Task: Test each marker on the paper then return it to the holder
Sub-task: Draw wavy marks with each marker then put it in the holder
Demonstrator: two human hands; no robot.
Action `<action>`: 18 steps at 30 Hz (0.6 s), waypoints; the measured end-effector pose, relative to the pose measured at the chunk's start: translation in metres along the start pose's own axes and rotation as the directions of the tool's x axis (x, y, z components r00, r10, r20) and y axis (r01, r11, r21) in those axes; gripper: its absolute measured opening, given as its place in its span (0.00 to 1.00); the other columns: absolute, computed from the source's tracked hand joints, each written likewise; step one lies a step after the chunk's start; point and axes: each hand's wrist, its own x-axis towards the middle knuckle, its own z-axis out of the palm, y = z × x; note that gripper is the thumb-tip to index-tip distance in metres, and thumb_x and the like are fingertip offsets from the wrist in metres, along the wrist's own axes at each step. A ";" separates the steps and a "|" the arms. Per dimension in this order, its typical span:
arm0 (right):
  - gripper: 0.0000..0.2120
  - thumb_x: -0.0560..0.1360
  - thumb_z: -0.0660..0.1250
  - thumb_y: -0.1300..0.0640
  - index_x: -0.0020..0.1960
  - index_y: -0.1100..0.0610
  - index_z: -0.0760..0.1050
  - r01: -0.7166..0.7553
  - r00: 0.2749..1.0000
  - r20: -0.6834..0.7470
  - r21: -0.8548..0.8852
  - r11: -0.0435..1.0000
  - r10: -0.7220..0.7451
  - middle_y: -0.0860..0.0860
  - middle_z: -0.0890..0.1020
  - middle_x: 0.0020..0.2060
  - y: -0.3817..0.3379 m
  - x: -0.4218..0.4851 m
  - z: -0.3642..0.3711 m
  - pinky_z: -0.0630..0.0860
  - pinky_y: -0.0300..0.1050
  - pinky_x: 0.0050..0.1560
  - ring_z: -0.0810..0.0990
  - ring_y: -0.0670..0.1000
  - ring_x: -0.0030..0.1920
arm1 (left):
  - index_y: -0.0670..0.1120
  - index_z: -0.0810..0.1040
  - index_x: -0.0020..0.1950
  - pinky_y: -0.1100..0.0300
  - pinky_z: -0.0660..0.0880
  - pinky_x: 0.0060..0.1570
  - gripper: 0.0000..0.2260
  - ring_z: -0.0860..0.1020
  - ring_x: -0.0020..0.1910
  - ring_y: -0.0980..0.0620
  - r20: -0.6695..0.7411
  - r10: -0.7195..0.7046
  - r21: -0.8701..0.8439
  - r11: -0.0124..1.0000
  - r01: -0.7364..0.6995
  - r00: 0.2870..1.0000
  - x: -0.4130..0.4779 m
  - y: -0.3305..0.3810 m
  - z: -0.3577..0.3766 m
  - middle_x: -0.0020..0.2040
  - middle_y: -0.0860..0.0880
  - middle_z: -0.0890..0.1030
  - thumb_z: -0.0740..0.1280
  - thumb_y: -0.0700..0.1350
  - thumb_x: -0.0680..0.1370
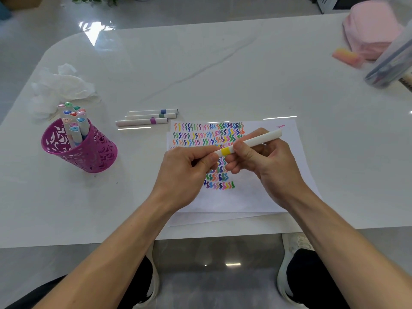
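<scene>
left hand (189,168) and right hand (267,161) grip marker (225,150) above paper (245,201).

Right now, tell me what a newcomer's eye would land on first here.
First, the centre: the left hand and right hand both grip a white yellow-banded marker over the paper, whose upper part is filled with rows of coloured squiggles. Next, the purple holder at the left, packed with upright markers, and three loose markers lying side by side on the table between holder and paper.
</scene>
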 end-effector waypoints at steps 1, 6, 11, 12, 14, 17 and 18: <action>0.10 0.76 0.71 0.58 0.49 0.66 0.78 0.002 1.000 0.013 -0.006 1.000 -0.002 0.64 0.86 0.38 0.000 0.000 0.000 0.82 0.47 0.40 0.86 0.61 0.37 | 0.58 0.85 0.52 0.57 0.81 0.39 0.08 0.80 0.34 0.58 0.014 0.000 -0.005 1.000 0.000 1.000 0.000 0.000 -0.001 0.37 0.56 0.84 0.71 0.44 0.80; 0.10 0.76 0.71 0.56 0.50 0.64 0.79 0.004 1.000 0.029 -0.022 1.000 -0.003 0.61 0.86 0.39 0.002 0.000 0.001 0.83 0.47 0.42 0.87 0.60 0.39 | 0.56 0.86 0.52 0.48 0.81 0.41 0.07 0.80 0.34 0.55 0.061 0.012 0.005 1.000 -0.012 0.998 0.002 0.004 -0.006 0.36 0.54 0.84 0.69 0.45 0.81; 0.09 0.78 0.73 0.54 0.51 0.60 0.82 -0.007 1.000 0.006 -0.098 0.995 0.008 0.59 0.87 0.39 0.000 0.003 -0.001 0.82 0.45 0.41 0.86 0.59 0.39 | 0.53 0.85 0.48 0.45 0.79 0.43 0.05 0.81 0.40 0.49 0.041 0.026 -0.031 0.999 -0.025 0.999 0.004 0.010 -0.014 0.37 0.53 0.83 0.70 0.46 0.80; 0.11 0.77 0.74 0.52 0.52 0.59 0.82 -0.012 1.000 -0.018 -0.112 0.994 0.010 0.59 0.87 0.38 0.000 0.004 -0.002 0.82 0.44 0.40 0.86 0.58 0.38 | 0.52 0.85 0.49 0.47 0.79 0.42 0.03 0.81 0.40 0.48 0.008 0.022 -0.065 0.998 -0.022 1.000 0.005 0.010 -0.016 0.38 0.52 0.83 0.71 0.45 0.79; 0.16 0.75 0.75 0.48 0.54 0.59 0.81 -0.034 0.995 -0.096 -0.142 0.989 0.020 0.57 0.86 0.36 0.001 0.005 -0.004 0.80 0.43 0.36 0.84 0.56 0.34 | 0.50 0.85 0.49 0.53 0.78 0.39 0.02 0.79 0.38 0.50 -0.054 0.015 -0.120 0.992 -0.021 0.998 0.006 0.011 -0.021 0.38 0.52 0.83 0.72 0.45 0.79; 0.13 0.78 0.73 0.46 0.54 0.55 0.79 -0.090 0.973 -0.228 -0.201 0.976 0.042 0.54 0.85 0.33 0.004 0.009 -0.011 0.78 0.41 0.32 0.82 0.51 0.31 | 0.49 0.84 0.48 0.61 0.75 0.39 0.01 0.77 0.38 0.56 -0.131 0.032 -0.186 0.981 -0.056 0.991 0.006 0.011 -0.030 0.38 0.52 0.81 0.73 0.44 0.78; 0.11 0.79 0.72 0.47 0.53 0.55 0.79 -0.108 0.964 -0.262 -0.229 0.967 0.046 0.53 0.85 0.32 0.006 0.010 -0.014 0.77 0.40 0.31 0.81 0.50 0.30 | 0.50 0.83 0.47 0.62 0.75 0.40 0.01 0.77 0.39 0.56 -0.160 0.046 -0.194 0.978 -0.077 0.986 0.006 0.011 -0.032 0.39 0.50 0.81 0.73 0.44 0.78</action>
